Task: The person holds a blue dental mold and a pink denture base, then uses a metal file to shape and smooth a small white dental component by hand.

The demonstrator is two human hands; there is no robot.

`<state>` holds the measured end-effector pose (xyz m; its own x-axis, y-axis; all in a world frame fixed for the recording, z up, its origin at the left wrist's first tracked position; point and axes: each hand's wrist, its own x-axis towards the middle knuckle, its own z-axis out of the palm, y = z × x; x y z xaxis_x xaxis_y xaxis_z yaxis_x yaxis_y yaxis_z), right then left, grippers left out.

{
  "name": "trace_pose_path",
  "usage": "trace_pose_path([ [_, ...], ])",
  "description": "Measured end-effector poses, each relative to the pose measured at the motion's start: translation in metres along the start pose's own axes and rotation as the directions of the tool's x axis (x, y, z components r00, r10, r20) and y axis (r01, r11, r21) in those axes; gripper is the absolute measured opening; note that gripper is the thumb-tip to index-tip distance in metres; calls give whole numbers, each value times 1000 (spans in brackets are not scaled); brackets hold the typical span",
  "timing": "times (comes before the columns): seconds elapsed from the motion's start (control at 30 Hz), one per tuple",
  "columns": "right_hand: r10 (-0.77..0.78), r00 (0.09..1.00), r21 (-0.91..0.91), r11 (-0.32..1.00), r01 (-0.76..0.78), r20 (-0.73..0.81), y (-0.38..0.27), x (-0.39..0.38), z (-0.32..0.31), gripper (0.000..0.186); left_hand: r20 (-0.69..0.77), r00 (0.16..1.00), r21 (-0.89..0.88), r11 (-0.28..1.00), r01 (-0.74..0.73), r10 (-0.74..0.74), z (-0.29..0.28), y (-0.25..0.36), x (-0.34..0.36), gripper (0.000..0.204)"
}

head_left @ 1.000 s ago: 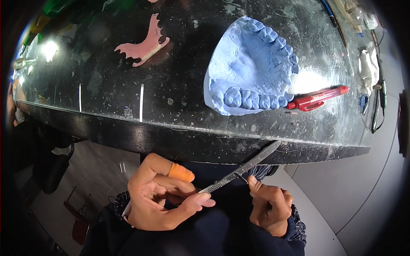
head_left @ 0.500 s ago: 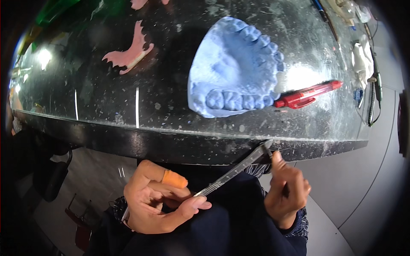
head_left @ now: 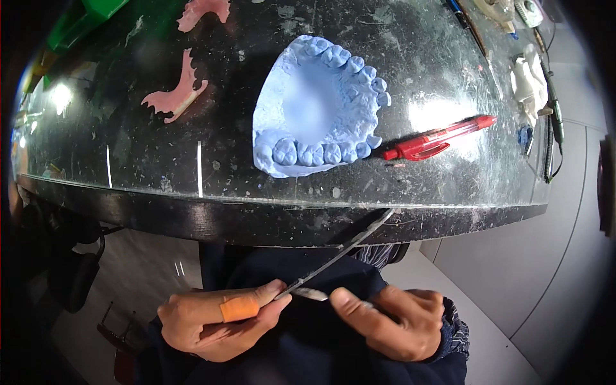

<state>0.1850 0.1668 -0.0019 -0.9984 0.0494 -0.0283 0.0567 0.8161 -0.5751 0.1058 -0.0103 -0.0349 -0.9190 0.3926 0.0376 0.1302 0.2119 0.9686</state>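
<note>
My left hand (head_left: pixel 215 314), with an orange bandage on one finger, pinches the handle end of a long thin metal scalpel (head_left: pixel 340 247) that slants up toward the black table edge (head_left: pixel 256 218). My right hand (head_left: pixel 391 321) sits just right of it in my lap, its thumb and fingers closed on a small pale piece (head_left: pixel 312 294) beside the scalpel handle. On the table above lies a blue dental cast (head_left: pixel 314 109) with a row of teeth, and a red pen (head_left: pixel 436 138) right of it.
Pink denture base pieces (head_left: pixel 176 93) lie at the table's left, another pink piece (head_left: pixel 202 9) and a green object (head_left: pixel 90 19) further back. Cables and white tools (head_left: pixel 532 83) crowd the right end. Grey floor lies below to the right.
My right hand came down from the scalpel's tip near the table edge to my lap beside the left hand. The view shifted, so the cast sits lower in the picture.
</note>
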Motion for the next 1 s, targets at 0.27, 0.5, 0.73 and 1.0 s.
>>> trace_pose_path([
  [0.27,86,994,-99,991,-92,-62,-5,1,-5,35,20,870,133,861,-491,493,2,-15,1,26],
  [0.5,204,956,-211,945,-249,-210,5,4,-11,33,214,734,87,736,-671,644,-7,-23,12,22],
  [0.73,96,987,-100,989,-109,-131,28,-4,1,51,231,930,-27,957,-288,286,-2,-27,9,32],
  [1.0,72,994,-33,997,-75,-80,23,-5,7,45,194,935,-228,914,336,-296,6,-13,10,32],
])
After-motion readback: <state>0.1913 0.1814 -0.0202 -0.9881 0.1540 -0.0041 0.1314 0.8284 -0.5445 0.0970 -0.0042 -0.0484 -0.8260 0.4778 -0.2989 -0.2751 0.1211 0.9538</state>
